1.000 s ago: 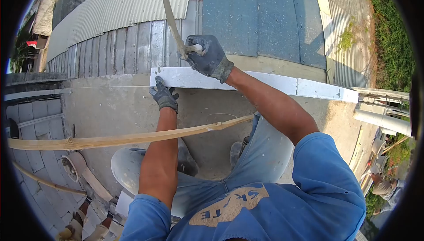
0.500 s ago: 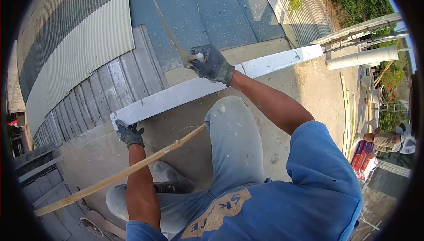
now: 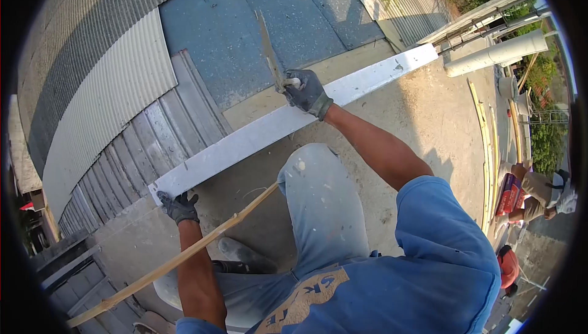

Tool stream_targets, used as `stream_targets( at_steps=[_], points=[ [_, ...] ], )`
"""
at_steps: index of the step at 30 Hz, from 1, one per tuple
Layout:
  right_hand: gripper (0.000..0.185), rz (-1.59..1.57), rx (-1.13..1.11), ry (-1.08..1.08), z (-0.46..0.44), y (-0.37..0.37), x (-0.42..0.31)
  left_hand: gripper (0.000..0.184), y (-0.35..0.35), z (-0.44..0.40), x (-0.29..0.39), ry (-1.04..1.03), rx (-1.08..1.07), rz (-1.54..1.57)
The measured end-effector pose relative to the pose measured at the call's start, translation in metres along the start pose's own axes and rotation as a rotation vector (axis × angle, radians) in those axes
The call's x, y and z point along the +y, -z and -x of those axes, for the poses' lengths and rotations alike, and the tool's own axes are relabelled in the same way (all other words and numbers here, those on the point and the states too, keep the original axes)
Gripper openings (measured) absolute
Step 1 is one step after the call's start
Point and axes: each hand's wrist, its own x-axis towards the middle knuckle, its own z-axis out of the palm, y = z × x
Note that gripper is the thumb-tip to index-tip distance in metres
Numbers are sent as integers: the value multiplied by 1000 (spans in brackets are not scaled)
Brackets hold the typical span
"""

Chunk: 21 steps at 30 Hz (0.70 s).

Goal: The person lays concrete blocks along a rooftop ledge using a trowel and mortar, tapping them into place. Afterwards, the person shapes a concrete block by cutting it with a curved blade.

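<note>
A long row of white blocks (image 3: pixel 245 137) runs diagonally across the middle, from lower left to upper right. Gloved in dark grey, my right hand (image 3: pixel 308 95) is closed round the pale handle of a trowel (image 3: pixel 267 49), above the row. The trowel's long blade, smeared with grey, points up and away over the blue roof sheet. At the near left end of the row my left hand (image 3: pixel 179 206), also gloved, rests against the block's end with its fingers apart. A wooden pole (image 3: pixel 177 259) crosses above my left forearm and reaches my knee.
Beyond the row lie a blue roof sheet (image 3: pixel 245 28) and corrugated roofing (image 3: pixel 110 107). A white pipe (image 3: pixel 496 54) and long wooden strips (image 3: pixel 487 156) are at the right. Other people (image 3: pixel 542 190) are at the far right, one near a red package (image 3: pixel 509 193).
The view has turned, so the block row now slants. The trowel's blade has swung more upright since half a second ago. My left hand stays at the row's left end.
</note>
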Motion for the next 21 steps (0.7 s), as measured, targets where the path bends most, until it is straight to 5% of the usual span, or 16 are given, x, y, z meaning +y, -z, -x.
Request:
stream_targets(
  at_steps=[2,7,14,16,21],
  points=[
    [21,-9,-95,-154,2,10,-6,80,4,-2,-2,8,41,-15],
    [35,730,-217,-155,27,50,-54,82,9,-10,-5,8,56,-35],
    [41,781,-381,-158,77,129,-51,84,8,-11,-7,9,83,-59],
    [40,740,-263,34,83,140,-51,84,7,-10,-5,15,91,-57],
    [41,792,-250,-416,105,113,-64,83,7,-8,-6,20,105,-58]
  ],
)
